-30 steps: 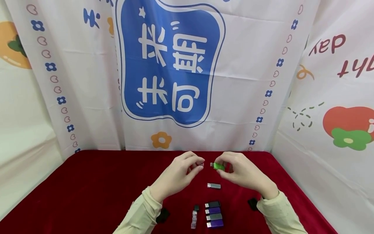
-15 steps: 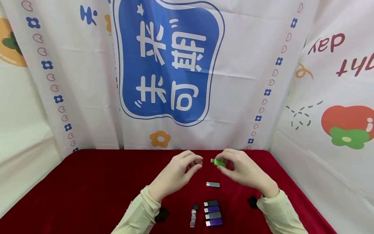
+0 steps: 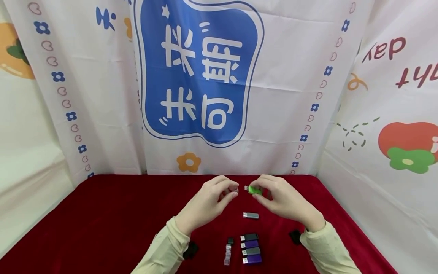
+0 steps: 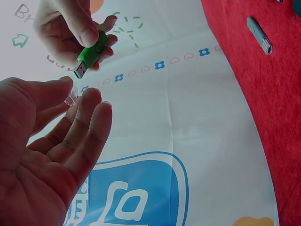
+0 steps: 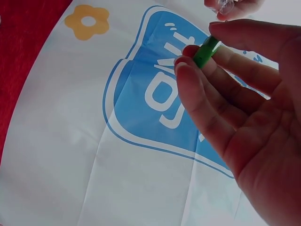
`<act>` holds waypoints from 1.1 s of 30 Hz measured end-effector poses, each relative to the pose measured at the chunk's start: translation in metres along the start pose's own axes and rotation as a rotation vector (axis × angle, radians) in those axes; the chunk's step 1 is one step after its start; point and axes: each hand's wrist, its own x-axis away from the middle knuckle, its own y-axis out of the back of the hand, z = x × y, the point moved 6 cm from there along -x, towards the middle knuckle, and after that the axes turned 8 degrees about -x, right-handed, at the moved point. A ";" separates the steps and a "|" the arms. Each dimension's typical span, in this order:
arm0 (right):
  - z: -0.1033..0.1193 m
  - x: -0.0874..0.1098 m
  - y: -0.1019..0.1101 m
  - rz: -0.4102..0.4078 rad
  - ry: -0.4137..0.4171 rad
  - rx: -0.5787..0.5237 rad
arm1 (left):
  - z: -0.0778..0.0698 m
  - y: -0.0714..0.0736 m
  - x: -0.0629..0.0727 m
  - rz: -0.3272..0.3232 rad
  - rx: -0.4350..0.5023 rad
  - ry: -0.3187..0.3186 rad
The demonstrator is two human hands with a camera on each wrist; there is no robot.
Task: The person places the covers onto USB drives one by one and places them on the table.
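Note:
My left hand [image 3: 213,198] pinches a small clear plastic cap [image 4: 71,95] between thumb and fingertips. Opposite it, my right hand [image 3: 285,199] grips a green USB flash drive [image 3: 254,190], whose bare metal plug [image 4: 80,70] points at the cap. A short gap separates plug and cap, both held above the table. Below the hands lies a grey USB flash drive [image 3: 251,215] with a clear cap over its plug end. Nearer the front, a column of black, purple and grey flash drives [image 3: 253,260] lies with plugs facing left.
Left of the column, several clear caps [image 3: 227,255] lie in a line with a black cap [image 3: 230,241] at its far end. Dark objects show beside each wrist. Red cloth [image 3: 119,228] covers the table, with printed white curtains [image 3: 284,114] behind and at both sides.
The green flash drive has shifted slightly left and the left hand slightly right over the last half second, so the gap between plug and cap is narrower. Both grips stay the same.

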 end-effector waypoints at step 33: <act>0.008 -0.002 -0.014 0.027 0.020 -0.005 | -0.002 -0.003 0.001 0.044 0.010 -0.017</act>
